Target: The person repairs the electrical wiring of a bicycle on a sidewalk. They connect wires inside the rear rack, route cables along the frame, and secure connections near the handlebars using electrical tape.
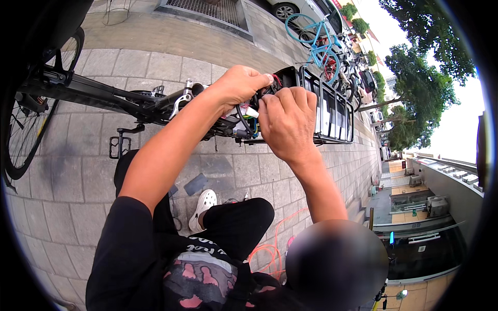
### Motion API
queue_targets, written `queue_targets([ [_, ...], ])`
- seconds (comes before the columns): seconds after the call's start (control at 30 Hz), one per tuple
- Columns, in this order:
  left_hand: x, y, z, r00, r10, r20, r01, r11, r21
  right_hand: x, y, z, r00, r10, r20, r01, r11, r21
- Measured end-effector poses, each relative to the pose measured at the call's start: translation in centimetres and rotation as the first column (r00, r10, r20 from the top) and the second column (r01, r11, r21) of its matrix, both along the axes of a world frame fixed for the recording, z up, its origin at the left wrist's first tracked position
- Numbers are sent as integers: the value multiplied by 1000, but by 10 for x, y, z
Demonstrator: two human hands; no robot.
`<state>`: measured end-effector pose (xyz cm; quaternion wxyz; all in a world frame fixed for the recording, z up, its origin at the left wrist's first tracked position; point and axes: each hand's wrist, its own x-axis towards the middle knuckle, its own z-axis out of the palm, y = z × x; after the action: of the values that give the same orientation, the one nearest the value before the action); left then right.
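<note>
Wires (257, 97) bunch between both hands (289, 123), beside a black case (287, 78).

Paved street side in daylight, under a pale, bright sky (464, 111).
Grey slab paving (78, 179) covers the ground, with a browner paved strip (150, 33) and a framed metal grate (207, 10) beyond; a blue bicycle (314, 47) stands in a row of parked bikes near a light-coloured car (307, 5), leafy trees (421, 90) farther off, and a dark-glazed shopfront (425, 259) lines the right.

Left fingers (256, 81) and right fingers (294, 96) handle wires (278, 80) beside a black rack (354, 124).
</note>
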<state>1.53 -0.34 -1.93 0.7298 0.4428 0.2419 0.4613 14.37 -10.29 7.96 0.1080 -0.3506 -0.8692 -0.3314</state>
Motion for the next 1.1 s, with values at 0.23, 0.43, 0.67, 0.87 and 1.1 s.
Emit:
queue_targets([
  [0.23,-3,5,0,991,-46,128,53,997,-50,7,-16,16,974,-90,-208,111,990,92],
  [0.43,-17,1,10,984,-83,155,100,989,-107,-1,1,13,961,-178,-210,185,983,16],
  [0.67,-15,-2,13,973,-109,203,131,987,-94,3,16,11,976,-174,-131,174,985,-13],
  [0.87,-6,5,3,996,-65,67,68,997,-37,6,11,39,976,-166,139,173,984,-39],
  [1.1,-8,-3,9,999,-11,30,12,999,-29,12,-6,42,978,-118,170,131,989,-65],
])
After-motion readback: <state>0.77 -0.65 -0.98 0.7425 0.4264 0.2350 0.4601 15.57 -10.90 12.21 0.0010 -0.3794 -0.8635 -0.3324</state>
